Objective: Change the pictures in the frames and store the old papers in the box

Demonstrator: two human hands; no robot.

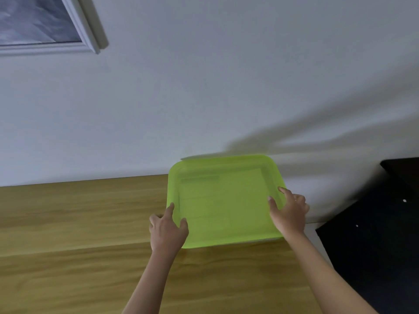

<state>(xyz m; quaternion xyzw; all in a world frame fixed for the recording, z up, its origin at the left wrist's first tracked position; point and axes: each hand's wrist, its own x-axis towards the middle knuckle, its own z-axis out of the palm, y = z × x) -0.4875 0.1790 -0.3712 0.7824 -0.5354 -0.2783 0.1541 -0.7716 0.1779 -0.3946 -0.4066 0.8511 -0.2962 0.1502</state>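
Lime-green translucent plastic lid (226, 200), rounded at the corners, lies over the box on the far edge of the light wooden tabletop (79, 223), right against the white wall (204, 87). Pale paper shows faintly through the lid (its print is too blurred to read). The left hand (167, 230) grips the lid's left rim, thumb on top and fingers curled over the edge. The right hand (289, 211) holds the lid's right rim the same way. Up and left of the lid, a white-framed picture (45, 26) hangs on the wall. Right of the lid stands a black object (374, 223).
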